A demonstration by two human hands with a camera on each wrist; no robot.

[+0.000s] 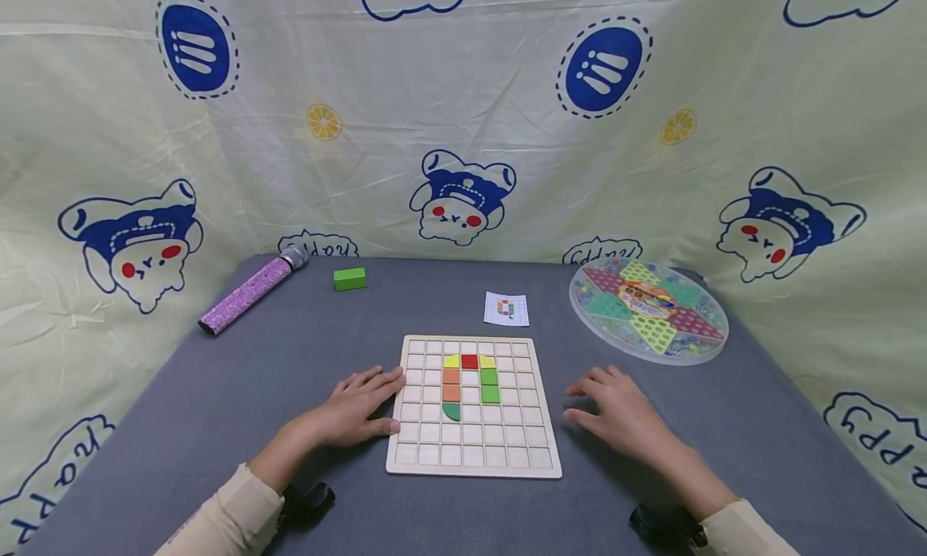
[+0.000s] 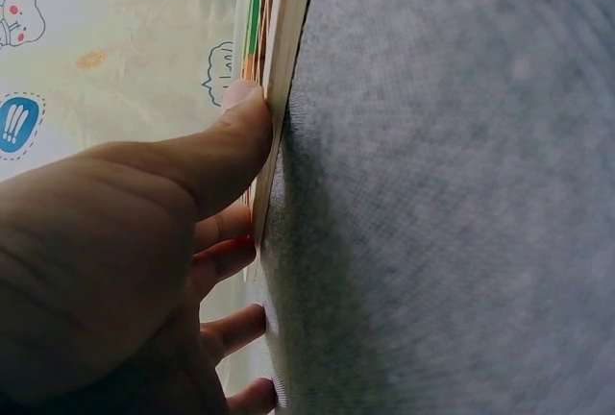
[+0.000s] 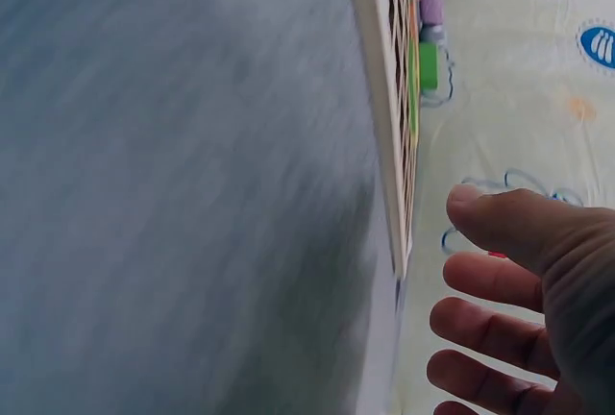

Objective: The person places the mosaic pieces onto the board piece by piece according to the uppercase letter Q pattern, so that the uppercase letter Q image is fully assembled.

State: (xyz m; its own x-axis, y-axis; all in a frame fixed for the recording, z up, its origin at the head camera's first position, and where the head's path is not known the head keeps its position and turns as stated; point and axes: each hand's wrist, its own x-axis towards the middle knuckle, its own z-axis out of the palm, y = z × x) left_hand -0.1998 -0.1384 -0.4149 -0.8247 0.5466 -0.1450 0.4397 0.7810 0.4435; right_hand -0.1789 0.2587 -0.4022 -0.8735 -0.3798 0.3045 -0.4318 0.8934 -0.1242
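Note:
A square wooden grid board lies in front of me. Its coloured tiles form an arch: a red tile between two yellow ones on top, orange tiles down the left, green tiles down the right. Below the orange ones sits a dark green quarter-round tile. My left hand rests at the board's left edge, thumb and fingertips touching it, fingers extended. To the right of the board, my right hand hovers apart from it, fingers loosely bent and holding nothing.
A small card with a coloured pattern lies behind the board. At the back right is a round patterned game board. A green block and a glittery purple tube lie at the back left, before a printed curtain.

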